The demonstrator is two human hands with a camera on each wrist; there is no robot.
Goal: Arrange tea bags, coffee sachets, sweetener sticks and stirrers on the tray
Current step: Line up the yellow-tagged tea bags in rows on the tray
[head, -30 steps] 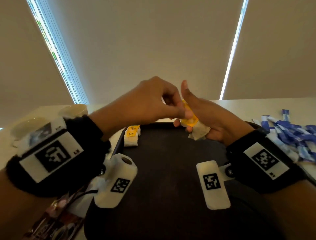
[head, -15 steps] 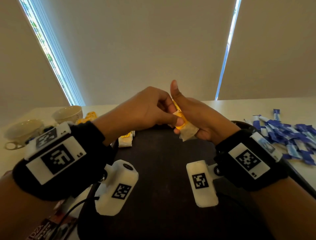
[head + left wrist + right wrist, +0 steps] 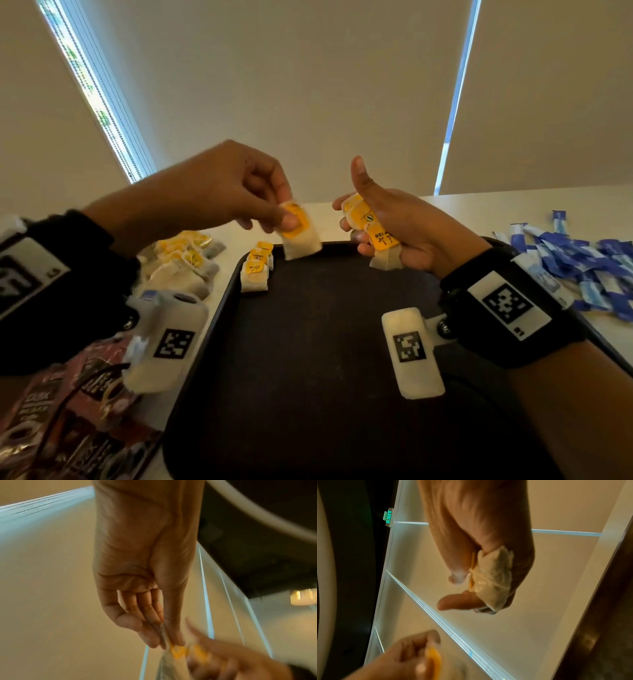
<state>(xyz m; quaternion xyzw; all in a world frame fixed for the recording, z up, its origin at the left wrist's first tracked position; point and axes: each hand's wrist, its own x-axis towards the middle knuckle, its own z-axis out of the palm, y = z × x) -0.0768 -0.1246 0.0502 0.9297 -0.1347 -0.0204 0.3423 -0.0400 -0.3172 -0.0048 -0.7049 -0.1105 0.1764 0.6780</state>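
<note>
Yellow-tagged tea bag [image 3: 298, 230]: we pinch it in the left hand [image 3: 219, 192] above the tray [image 3: 219, 308] far edge. Our right hand [image 3: 394, 226] curls round a bundle [image 3: 368, 222] of more bags, thumb raised. Three bags [image 3: 256, 270] already lie in a row at the far left corner. Judged step: laying tea bags. Next, set this bag beside the row, aligned.

Head view downward; wrist views upward.

One tray [image 3: 342, 342], three tea bags [image 3: 255, 270] on it.
</note>
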